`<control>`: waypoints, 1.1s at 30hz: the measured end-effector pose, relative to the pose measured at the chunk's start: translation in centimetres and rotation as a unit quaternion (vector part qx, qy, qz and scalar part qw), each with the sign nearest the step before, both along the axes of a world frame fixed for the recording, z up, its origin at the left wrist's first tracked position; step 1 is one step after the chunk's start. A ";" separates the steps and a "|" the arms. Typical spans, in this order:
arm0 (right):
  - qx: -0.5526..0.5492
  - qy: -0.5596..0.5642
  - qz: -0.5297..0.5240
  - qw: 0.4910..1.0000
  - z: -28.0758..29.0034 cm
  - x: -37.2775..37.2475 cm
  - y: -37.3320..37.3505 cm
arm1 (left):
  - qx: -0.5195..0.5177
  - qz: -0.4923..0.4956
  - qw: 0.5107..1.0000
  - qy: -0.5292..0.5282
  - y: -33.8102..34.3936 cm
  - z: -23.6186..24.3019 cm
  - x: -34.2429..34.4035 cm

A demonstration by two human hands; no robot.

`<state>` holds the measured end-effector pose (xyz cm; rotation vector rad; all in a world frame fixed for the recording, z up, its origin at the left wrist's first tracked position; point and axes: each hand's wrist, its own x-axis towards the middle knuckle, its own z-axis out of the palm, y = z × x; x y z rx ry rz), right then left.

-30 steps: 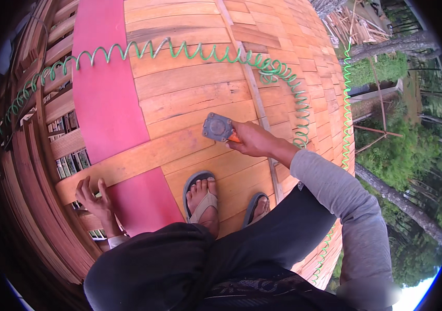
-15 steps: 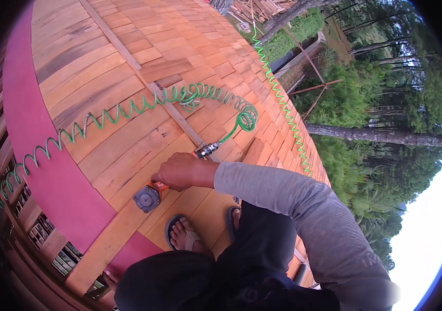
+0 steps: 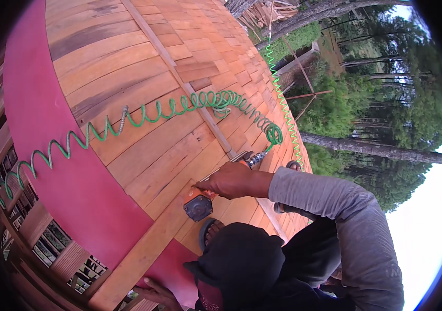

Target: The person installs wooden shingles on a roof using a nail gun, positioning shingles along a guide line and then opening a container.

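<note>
My right hand (image 3: 230, 180), in a grey sleeve, is wrapped round an orange and black air nailer (image 3: 198, 203). The tool sits at the upper end of a long wooden board (image 3: 143, 254), which lies slantwise across a red strip (image 3: 76, 160). A green coiled hose (image 3: 273, 135) joins the nailer's metal fitting. Low in the picture, my left hand (image 3: 159, 294) rests by the red strip's edge, close to the board's lower end. Its fingers look stretched out, though part of the hand is hidden by a rounded black cloth shape (image 3: 236, 254).
Overlapping wooden shingles (image 3: 164, 140) cover the sloping roof, with a thin batten (image 3: 179, 78) running across them. Slatted timber (image 3: 68, 259) with gaps lies past the left edge. A second, bright green coiled hose (image 3: 283, 98) hangs along the right edge, before trees (image 3: 330, 114). A sandalled foot (image 3: 211, 231) stands near the nailer.
The nailer, my right hand and the board appear further right in the picture as the view shifts. More of my left hand shows, and the black cloth shape covers more of the lower middle.
</note>
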<state>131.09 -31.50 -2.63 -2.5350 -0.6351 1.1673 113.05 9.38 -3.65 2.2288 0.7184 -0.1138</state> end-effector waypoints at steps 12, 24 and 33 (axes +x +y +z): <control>-0.018 0.111 0.090 0.990 0.5 3.3 0.0 | 0.041 0.074 0.996 -0.001 -0.3 -1.1 0.3; 0.031 0.115 0.290 0.950 -2.5 9.7 -0.4 | 0.121 0.155 0.980 0.029 1.4 -3.3 0.2; 0.072 0.102 0.250 0.960 -8.8 8.7 -6.0 | 0.091 0.219 0.969 0.066 1.8 -3.3 0.0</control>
